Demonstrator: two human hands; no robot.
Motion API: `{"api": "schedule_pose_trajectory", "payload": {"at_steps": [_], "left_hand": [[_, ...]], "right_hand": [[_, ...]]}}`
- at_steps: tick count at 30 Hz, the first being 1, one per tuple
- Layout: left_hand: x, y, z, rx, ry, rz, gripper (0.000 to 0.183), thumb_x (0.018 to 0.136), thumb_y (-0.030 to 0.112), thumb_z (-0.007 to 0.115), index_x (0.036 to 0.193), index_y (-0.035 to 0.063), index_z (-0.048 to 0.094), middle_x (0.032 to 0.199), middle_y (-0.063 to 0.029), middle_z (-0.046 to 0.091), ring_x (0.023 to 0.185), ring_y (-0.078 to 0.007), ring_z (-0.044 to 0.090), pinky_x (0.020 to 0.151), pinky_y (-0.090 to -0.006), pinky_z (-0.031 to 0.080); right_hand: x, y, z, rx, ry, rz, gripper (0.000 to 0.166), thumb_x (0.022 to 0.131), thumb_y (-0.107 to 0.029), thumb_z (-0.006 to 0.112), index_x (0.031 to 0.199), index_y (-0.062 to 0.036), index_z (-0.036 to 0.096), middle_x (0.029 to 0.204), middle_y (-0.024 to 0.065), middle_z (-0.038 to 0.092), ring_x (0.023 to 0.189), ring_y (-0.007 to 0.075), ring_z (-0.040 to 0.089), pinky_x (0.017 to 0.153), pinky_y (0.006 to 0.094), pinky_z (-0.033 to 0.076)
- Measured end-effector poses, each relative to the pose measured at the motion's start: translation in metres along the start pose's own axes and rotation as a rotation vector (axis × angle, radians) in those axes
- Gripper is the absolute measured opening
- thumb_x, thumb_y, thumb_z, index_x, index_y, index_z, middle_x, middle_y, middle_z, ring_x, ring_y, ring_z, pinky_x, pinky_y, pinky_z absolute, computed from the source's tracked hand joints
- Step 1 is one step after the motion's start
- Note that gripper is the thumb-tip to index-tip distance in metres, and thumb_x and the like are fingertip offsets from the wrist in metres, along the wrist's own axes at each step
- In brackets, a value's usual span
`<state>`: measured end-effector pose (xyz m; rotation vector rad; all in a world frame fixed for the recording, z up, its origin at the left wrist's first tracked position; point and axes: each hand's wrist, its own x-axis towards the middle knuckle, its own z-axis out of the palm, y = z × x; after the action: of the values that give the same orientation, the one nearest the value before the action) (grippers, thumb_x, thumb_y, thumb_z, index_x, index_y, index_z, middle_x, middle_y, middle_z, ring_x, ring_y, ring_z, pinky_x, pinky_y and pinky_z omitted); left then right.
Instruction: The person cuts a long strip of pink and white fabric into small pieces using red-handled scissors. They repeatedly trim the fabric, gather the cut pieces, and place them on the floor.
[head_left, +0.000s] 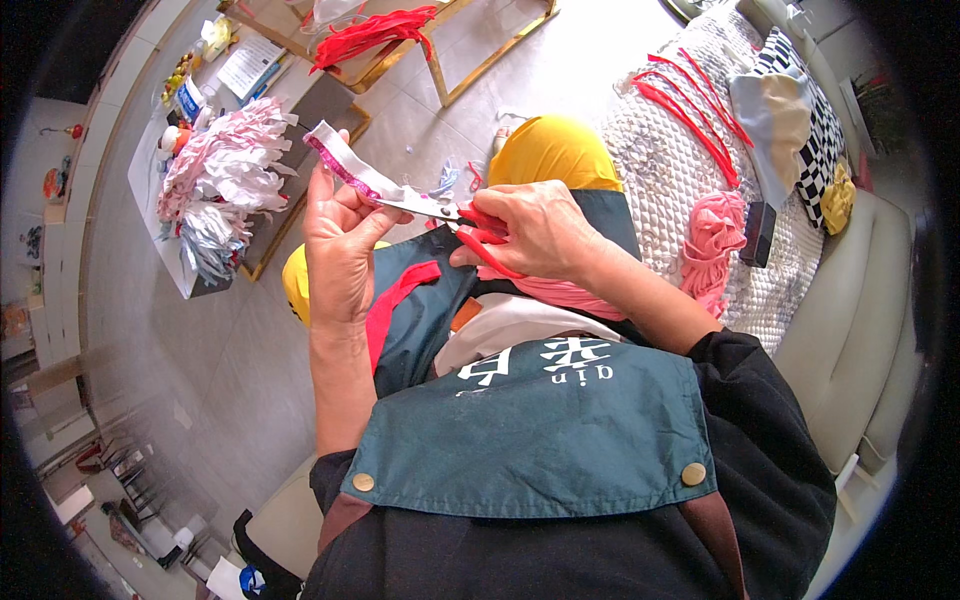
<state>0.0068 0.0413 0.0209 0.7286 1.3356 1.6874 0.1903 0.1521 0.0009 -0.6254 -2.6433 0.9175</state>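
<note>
My left hand pinches a white fabric strip with a magenta, glittery edge, and holds it up over my lap. In my right hand is a pair of scissors with red handles. Their blades point left and meet the lower end of the strip near my left fingertips; whether they are fully closed is hard to tell. Below the hands, a red fabric strip lies over the dark green apron on my lap. Pink fabric shows under my right wrist, partly hidden.
Bundled pink, white and blue fabric strips cover a low table at left. Red strips lie on the gold-framed table ahead. On the quilted sofa at right are red strips, a pink fabric bundle and a black box.
</note>
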Motion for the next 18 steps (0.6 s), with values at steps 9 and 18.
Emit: {"api": "schedule_pose_trajectory", "payload": {"at_steps": [9,18], "left_hand": [[0.0011,-0.0021,-0.0006,-0.064,0.014,0.022,0.076,0.082,-0.010,0.060,0.148,0.0064,0.026,0.097,-0.0101,0.065,0.090,-0.0188,0.066,0.080,-0.0338,0.055],[0.0008,-0.0050,0.0022,-0.097,0.069,0.028,0.075,0.081,-0.014,0.056,0.147,0.0057,0.028,0.099,-0.0116,0.065,0.091,-0.0189,0.066,0.081,-0.0338,0.057]], "right_hand": [[0.0012,0.0013,0.0023,-0.028,0.040,-0.014,0.044,0.075,-0.043,0.078,0.071,-0.0028,0.059,0.064,0.0133,0.061,0.059,0.0308,0.063,0.054,0.0382,0.048],[-0.0025,0.0082,0.0003,-0.123,0.127,-0.076,0.040,0.075,-0.041,0.078,0.068,-0.0052,0.060,0.061,0.0112,0.061,0.054,0.0277,0.062,0.050,0.0361,0.047]]}}
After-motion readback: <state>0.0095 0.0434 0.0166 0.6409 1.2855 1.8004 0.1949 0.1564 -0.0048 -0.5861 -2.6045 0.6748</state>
